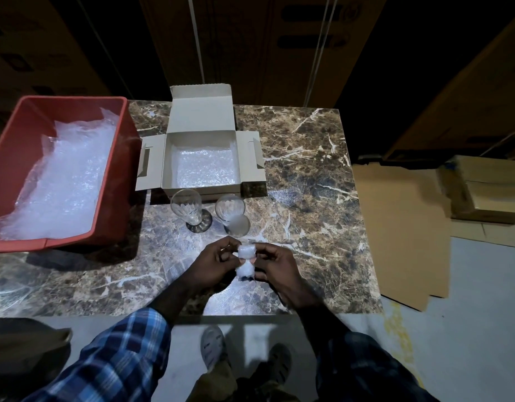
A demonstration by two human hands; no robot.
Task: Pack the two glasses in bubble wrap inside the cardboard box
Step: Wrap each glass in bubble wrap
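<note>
Two glasses stand on the marble bench [308, 169]: a footed glass [189, 210] and a plain tumbler [231, 214]. There is one open cardboard box [202, 158], one red plastic tub [59, 169], and one small wad of bubble wrap [246, 261] held between two hands.

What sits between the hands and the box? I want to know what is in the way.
In the head view, two glasses stand there: a footed glass and a tumbler, between the hands' bubble wrap wad and the box.
</note>
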